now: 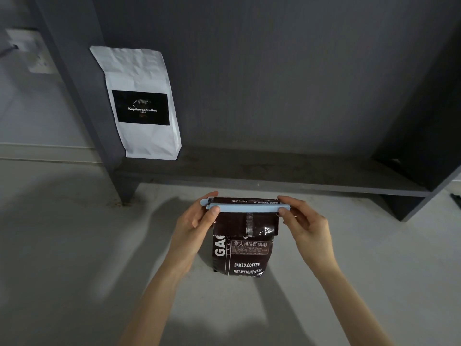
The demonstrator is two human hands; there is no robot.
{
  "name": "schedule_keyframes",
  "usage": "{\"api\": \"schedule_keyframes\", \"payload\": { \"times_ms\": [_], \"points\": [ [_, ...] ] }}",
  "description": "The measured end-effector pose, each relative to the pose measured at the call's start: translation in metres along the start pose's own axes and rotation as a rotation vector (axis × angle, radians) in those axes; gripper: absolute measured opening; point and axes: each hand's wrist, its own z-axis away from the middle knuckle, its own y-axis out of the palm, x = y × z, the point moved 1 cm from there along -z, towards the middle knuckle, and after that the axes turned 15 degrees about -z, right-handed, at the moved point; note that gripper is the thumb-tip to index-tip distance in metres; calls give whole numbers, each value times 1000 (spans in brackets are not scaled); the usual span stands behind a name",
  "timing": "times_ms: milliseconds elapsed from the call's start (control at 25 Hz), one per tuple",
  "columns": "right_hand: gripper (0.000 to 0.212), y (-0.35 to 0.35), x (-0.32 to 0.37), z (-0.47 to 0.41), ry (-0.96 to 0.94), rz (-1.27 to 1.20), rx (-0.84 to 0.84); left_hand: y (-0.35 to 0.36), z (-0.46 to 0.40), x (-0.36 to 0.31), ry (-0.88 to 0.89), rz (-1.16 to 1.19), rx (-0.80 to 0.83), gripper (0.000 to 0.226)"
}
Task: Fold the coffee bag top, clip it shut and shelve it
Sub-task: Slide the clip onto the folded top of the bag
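- Head view: a dark brown coffee bag (243, 253) is stood upright on the pale surface (74, 245), just in front of a dark grey shelf (274, 176).
- The bag's top is already folded over toward the camera, and a long light-blue clip (245, 208) is laid across the fold, end to end.
- The clip's left end is pinched by the left hand (197, 221), thumb in front and fingers behind; that hand is closed on the clip.
- The right end is pinched the same way by the right hand (301, 218), thumb pressed on the front of the bar.
- So the clipping step seems to be in hand. Whether the clip is fully snapped can't be told; at the left end the two bars look slightly offset, so it's probably not latched all the way yet.
- Next move, by the look of it: the bars get squeezed together along the whole length until locked, with the fold kept flat underneath so it doesn't slip out.
- After that the bag needs to be lifted onto the shelf board, where plenty of room is left to the right of a white coffee bag (142, 103) leaned at the left end.
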Motion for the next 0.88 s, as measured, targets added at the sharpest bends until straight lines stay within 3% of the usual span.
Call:
{"api": "schedule_keyframes", "payload": {
  "times_ms": [480,880],
  "points": [
    [31,1,1,1,12,1,-48,3,-4,9,-2,70,-42,28],
    [25,1,1,1,27,3,-52,6,-8,11,-21,220,48,29]
  ]
}}
